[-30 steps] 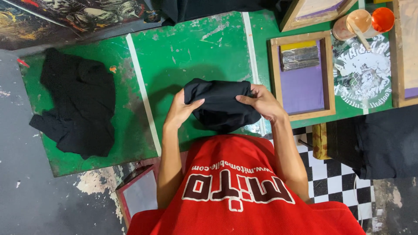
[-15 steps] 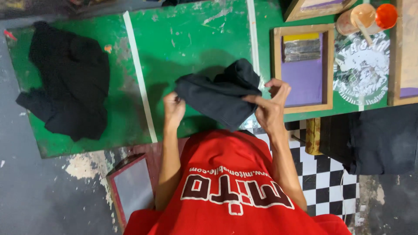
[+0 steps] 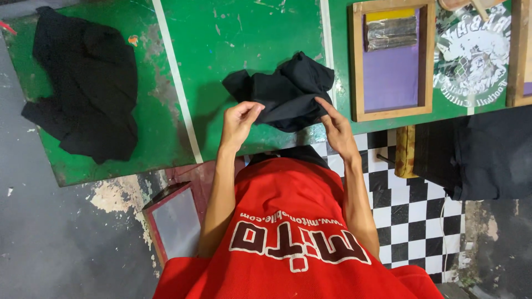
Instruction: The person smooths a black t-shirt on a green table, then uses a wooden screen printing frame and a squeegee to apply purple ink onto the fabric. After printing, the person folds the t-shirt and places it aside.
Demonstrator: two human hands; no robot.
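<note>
Pinching black garment [image 3: 282,91], both hands [image 3: 239,119] raised over green table [image 3: 244,33].

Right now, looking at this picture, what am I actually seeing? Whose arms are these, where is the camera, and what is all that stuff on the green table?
There is no machine here. The camera sits on a person's head and looks straight down, so you see their red shirt and both bare arms. The left hand and the right hand each pinch an edge of a crumpled black garment lying on a worn green table with white stripes. A second heap of black cloth lies at the table's left end. To the right is a wooden frame with a purple screen and a dark scraper on it, then a round white print. Below is a checkered floor.
</note>
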